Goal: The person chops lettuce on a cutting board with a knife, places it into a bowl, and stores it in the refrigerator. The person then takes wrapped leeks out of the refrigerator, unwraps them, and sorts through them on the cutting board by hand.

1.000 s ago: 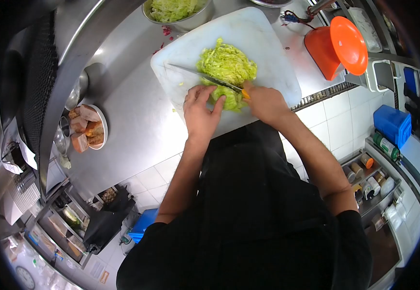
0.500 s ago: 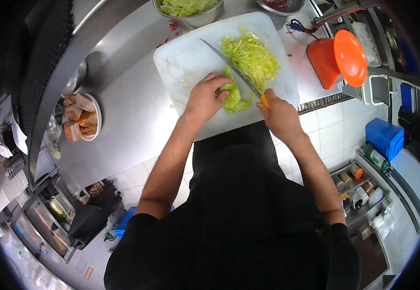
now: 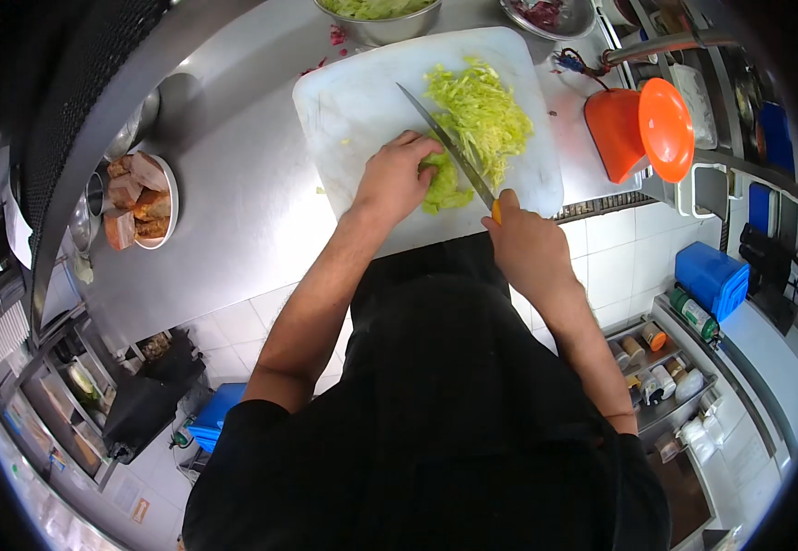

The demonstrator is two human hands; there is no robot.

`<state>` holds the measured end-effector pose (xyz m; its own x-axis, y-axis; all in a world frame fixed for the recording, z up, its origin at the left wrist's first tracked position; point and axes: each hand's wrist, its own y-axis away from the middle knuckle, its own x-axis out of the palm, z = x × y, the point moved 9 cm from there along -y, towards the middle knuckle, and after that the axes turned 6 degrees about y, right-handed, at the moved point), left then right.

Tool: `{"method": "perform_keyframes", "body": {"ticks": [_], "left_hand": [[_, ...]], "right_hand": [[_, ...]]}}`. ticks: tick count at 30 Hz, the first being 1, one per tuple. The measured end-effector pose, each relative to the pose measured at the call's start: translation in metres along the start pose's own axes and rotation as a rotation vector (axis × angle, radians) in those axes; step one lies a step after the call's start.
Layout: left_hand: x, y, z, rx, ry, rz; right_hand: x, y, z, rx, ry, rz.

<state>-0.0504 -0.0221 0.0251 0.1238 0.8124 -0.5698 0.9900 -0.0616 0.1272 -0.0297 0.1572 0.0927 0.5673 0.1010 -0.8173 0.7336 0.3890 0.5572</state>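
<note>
On the white cutting board [image 3: 339, 115], my left hand [image 3: 395, 179] has its fingers curled over a piece of green lettuce [image 3: 446, 188], pressing it down. My right hand [image 3: 534, 248] grips the yellow handle of a long kitchen knife [image 3: 455, 152]. The blade runs diagonally away from me, between the held lettuce and a pile of shredded lettuce [image 3: 486, 115] on its right. My left fingertips are close to the blade, partly hidden behind the knuckles.
Beyond the board stand a metal bowl of shredded lettuce [image 3: 390, 32] and a metal bowl with purple shreds [image 3: 564, 29]. An orange kitchen scale [image 3: 612, 133] sits right of the board. A white dish [image 3: 175, 204] of meat chunks lies left on the steel counter [image 3: 234, 174].
The knife has shifted, its handle now nearer to me. My left hand still holds the lettuce piece. The whole view has tilted and shifted slightly.
</note>
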Motion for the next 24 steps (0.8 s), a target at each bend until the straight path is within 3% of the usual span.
{"method": "perform_keyframes", "body": {"ticks": [5,9,15,21,24], "left_hand": [[0.001,0.000,0.001,0.007,-0.020,0.006],[0.000,-0.003,-0.002,-0.003,-0.022,0.017],[-0.002,-0.002,-0.003,-0.047,-0.041,0.011],[0.004,0.004,0.004,-0.083,0.023,-0.048],[0.007,0.002,0.008,-0.091,0.033,-0.072]], "right_hand": [[0.057,-0.040,-0.006,0.039,-0.126,-0.117],[0.043,-0.061,-0.001,0.018,-0.140,-0.135],[-0.022,-0.017,0.011,-0.020,-0.020,-0.047],[0.007,0.000,0.012,0.016,0.001,0.007],[0.039,-0.023,0.003,0.037,-0.048,-0.072]]}}
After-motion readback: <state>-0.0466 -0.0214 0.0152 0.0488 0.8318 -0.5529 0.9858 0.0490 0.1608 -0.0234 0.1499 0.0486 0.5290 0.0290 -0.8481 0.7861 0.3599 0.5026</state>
